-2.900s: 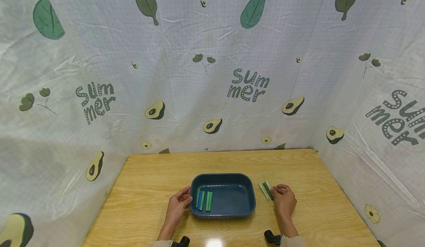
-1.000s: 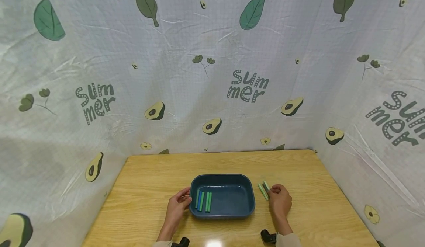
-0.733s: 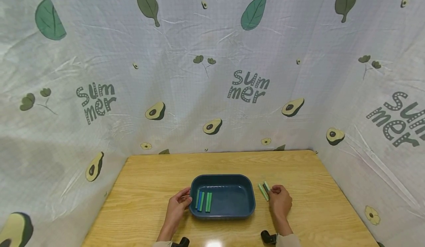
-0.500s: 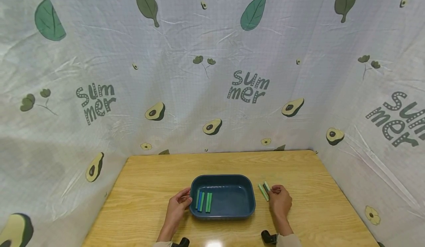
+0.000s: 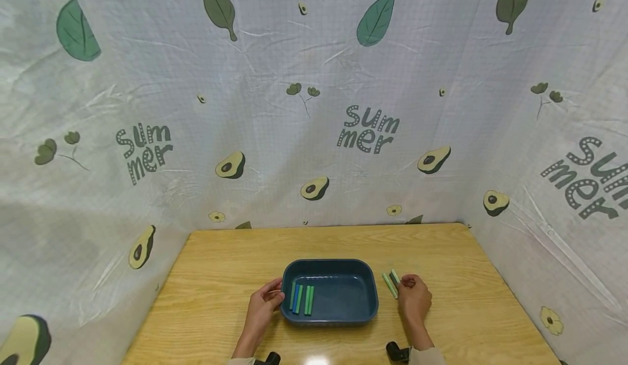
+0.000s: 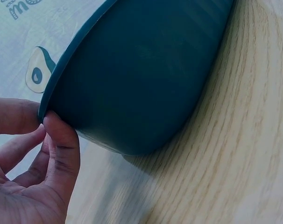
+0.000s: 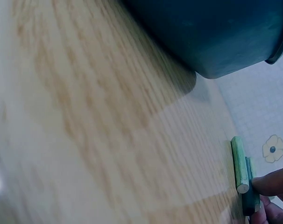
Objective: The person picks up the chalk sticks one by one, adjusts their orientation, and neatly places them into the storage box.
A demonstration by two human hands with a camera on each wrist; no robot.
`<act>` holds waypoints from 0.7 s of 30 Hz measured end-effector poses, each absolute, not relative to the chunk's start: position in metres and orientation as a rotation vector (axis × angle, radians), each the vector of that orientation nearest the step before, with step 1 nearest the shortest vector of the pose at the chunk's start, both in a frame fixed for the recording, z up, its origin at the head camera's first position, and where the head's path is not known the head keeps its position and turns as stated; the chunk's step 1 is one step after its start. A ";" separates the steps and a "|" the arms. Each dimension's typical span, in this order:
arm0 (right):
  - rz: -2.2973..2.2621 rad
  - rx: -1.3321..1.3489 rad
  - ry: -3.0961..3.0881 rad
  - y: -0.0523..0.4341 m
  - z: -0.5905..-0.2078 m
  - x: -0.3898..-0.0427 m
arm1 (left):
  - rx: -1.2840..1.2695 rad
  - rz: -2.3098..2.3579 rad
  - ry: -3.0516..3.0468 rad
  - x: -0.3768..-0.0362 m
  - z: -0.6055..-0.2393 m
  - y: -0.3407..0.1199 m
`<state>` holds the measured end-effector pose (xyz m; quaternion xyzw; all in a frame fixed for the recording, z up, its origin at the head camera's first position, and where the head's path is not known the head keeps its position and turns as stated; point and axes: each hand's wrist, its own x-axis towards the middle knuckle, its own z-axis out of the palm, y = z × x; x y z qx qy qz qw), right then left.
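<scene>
A dark teal rectangular tub (image 5: 344, 299) stands mid-table. My left hand (image 5: 261, 306) pinches its left rim, with thumb and finger on either side of the wall in the left wrist view. Inside, at the tub's left, several chalk-like sticks lie side by side: a blue stick (image 5: 295, 297) among green sticks (image 5: 309, 299). Right of the tub lie a pale green stick (image 5: 390, 285), a dark green stick (image 7: 249, 198) and another light green stick (image 5: 394, 274) close together. My right hand (image 5: 414, 298) pinches the dark green stick near its close end, partly covering the rightmost one.
The wooden table (image 5: 221, 256) ends at the back against a printed sheet (image 5: 265, 114) that also hangs on both sides. Black wrist cameras (image 5: 396, 352) sit at my cuffs.
Since the oldest frame, my right hand has shifted slightly left onto the dark green stick, and has kept still for about a second. Left hand and tub stay put.
</scene>
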<state>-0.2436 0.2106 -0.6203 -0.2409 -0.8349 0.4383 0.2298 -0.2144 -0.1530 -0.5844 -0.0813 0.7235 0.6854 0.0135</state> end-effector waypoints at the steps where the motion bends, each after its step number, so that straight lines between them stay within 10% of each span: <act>1: 1.208 -0.662 -2.296 0.211 -0.620 -0.244 | -0.254 2.135 2.254 -0.214 -0.584 -0.153; 21: 1.277 -0.672 -2.296 0.216 -0.613 -0.240 | -0.266 2.117 2.265 -0.213 -0.584 -0.152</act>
